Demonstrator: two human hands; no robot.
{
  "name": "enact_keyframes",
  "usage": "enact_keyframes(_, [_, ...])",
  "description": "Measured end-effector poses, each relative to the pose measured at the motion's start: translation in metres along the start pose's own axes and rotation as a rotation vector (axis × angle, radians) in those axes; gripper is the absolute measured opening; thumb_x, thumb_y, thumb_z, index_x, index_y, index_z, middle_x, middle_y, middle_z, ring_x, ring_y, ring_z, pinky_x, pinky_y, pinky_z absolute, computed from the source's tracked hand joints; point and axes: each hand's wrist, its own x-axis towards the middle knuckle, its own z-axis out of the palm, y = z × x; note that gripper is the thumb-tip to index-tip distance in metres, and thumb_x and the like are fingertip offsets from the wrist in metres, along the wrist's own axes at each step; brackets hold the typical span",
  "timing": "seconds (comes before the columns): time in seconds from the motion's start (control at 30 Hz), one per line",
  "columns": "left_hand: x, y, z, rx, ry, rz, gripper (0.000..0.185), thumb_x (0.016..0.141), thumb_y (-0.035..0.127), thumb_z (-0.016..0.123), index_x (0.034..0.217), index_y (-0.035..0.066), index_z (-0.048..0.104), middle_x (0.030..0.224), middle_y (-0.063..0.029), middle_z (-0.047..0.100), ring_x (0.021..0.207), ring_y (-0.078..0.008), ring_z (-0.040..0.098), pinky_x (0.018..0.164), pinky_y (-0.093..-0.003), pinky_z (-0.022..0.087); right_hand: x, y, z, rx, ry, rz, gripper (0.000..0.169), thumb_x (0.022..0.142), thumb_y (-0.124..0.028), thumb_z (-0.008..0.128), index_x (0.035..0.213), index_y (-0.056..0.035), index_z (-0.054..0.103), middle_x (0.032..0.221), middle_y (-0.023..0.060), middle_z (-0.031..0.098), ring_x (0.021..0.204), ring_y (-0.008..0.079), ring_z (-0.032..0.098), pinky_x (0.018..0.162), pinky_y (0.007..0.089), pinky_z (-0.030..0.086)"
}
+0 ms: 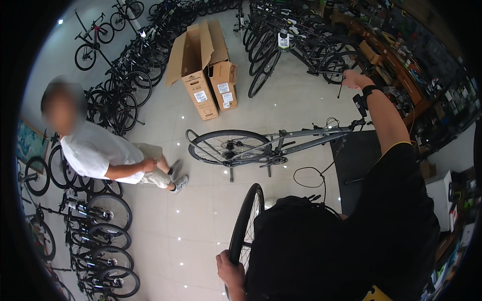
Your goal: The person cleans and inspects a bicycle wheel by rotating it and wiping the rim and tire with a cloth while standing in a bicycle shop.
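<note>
My left hand [230, 271] grips the black tyre of a spoked bicycle wheel [246, 222] that stands on edge beside my black shirt. My right arm reaches out to the upper right, a black band on its wrist. My right hand [354, 79] is curled near a thin dark rod; whether it holds the rod I cannot tell. Below that arm is a grey bicycle frame [308, 141] with its rear wheel [207, 146] fitted and no front wheel seen on it. Loose black cables lie around its front end, by a dark mat [354, 169].
A co-worker in a white shirt [105, 150] stands left of the frame. Two cardboard boxes [203, 94] stand beyond it. Rows of bicycles line the left [109, 214] and the far side [263, 71]. A wooden workbench [404, 81] with tools and parts runs along the right.
</note>
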Motion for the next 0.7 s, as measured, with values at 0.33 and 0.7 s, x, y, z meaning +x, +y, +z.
enact_keyframes(0.33, [0.010, 0.012, 0.012, -0.031, -0.085, -0.021, 0.051, 0.070, -0.006, 0.063, 0.118, 0.009, 0.055, 0.111, -0.0140, 0.057, 0.104, -0.0397, 0.059, 0.082, -0.0507, 0.050, -0.039, 0.024, 0.067, 0.026, -0.227, -0.035, 0.037, 0.091, -0.014, 0.060, 0.125, 0.0013, 0.054, 0.056, 0.0061, 0.051, 0.044, 0.0179, 0.043, 0.046, 0.0362, 0.036])
enact_keyframes(0.7, [0.030, 0.057, 0.040, 0.033, -0.087, -0.176, 0.053, 0.080, 0.009, 0.066, 0.130, 0.008, 0.050, 0.108, -0.0154, 0.056, 0.101, -0.0405, 0.059, 0.081, -0.0516, 0.049, 0.041, 0.043, 0.300, 0.113, -0.552, -0.047, 0.087, 0.085, -0.018, 0.063, 0.158, -0.0021, 0.019, 0.072, 0.0067, 0.064, 0.048, 0.0157, 0.054, 0.042, 0.0318, 0.039])
